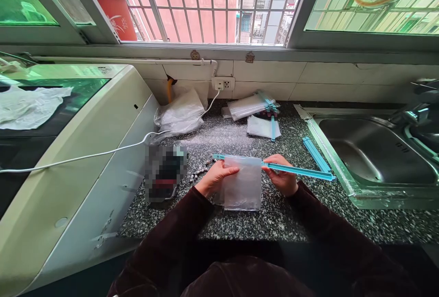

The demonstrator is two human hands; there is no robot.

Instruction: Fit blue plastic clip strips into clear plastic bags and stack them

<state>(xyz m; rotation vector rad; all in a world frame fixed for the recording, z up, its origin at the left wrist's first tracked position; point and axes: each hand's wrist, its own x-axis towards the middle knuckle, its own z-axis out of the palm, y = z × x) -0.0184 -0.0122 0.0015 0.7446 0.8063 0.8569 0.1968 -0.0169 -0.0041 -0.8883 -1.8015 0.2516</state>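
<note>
Over the speckled counter, my left hand (219, 175) grips a small clear plastic bag (243, 187) by its left side, thumb across the front. A long blue bag sealing clip (302, 170) is pinched in the fingers of my right hand (281, 178). One part of the clip runs along the bag's top edge, its end poking out left of the bag. The other part sticks out to the right of my right hand, swung open. Between the sink and my right hand lie more blue clips (316, 154).
Small clear bags (262, 126) and more clips lie at the back of the speckled counter (219, 230). A larger plastic bag (183, 111) sits beside a white cable (126, 149). A blurred dark object (166, 171) lies left; a steel sink (363, 150) is right, a washing machine (113, 169) far left.
</note>
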